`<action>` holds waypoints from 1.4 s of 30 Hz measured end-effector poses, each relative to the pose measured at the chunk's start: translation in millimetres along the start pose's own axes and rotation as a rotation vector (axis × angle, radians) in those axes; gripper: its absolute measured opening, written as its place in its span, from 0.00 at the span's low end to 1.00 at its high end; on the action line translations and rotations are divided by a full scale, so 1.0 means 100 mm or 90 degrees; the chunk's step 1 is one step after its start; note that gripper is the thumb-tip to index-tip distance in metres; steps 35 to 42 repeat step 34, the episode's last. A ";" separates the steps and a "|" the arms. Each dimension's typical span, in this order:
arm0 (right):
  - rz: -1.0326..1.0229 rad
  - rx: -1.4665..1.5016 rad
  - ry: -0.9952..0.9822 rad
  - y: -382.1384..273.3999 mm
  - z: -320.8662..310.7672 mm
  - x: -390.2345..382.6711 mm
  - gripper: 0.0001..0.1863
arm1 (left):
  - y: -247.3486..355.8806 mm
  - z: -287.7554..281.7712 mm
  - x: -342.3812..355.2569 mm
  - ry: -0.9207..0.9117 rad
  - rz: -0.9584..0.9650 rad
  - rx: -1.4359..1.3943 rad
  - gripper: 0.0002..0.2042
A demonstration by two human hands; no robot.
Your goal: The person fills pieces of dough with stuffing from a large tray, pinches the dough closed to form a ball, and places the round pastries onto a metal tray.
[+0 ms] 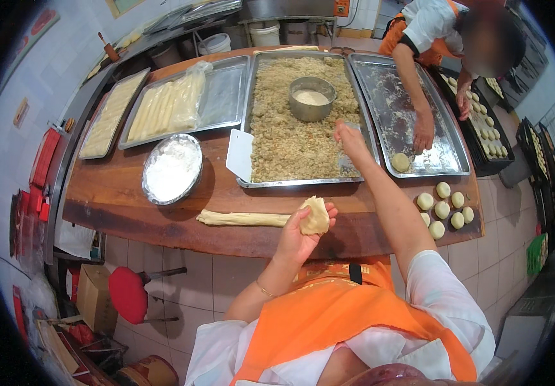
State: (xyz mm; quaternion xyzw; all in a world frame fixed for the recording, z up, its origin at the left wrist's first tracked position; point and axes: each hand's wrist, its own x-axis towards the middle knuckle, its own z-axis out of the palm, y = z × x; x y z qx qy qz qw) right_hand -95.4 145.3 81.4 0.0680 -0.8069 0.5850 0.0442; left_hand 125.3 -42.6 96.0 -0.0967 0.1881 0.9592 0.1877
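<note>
My left hand (303, 228) is closed around a flattened round of dough (316, 217), above the table's near edge. Beside it a long dough rope (242, 219) lies on the wood. Over the right side of a big metal tray of crumbly filling (277, 138) is my right hand (353, 145), its fingers curled together; what they hold, if anything, I cannot make out. A metal bowl (313, 100) with pale contents sits in the filling. A white scraper (239, 155) rests at the tray's left edge. Several dough balls (441, 210) stand at the table's right.
A bowl of flour (172, 169) stands left of the filling. Behind it, a tray (226, 90) holds dough strips under plastic. At right, a co-worker's hand (423, 132) reaches over a floury tray (374, 83) near one dough ball (400, 162). A red stool (128, 294) stands below the table.
</note>
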 end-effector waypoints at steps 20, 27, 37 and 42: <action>0.232 0.414 -0.014 -0.06 0.10 -0.05 0.24 | 0.34 0.10 0.65 0.040 0.101 0.046 0.19; 0.065 0.127 -0.022 -0.41 0.04 -0.17 0.15 | 0.42 0.24 1.25 0.036 0.117 0.058 0.18; -0.157 0.025 0.037 -0.44 0.00 -0.23 0.22 | 0.22 0.49 1.56 0.117 0.090 0.084 0.20; -0.157 0.025 0.037 -0.44 0.00 -0.23 0.22 | 0.22 0.49 1.56 0.117 0.090 0.084 0.20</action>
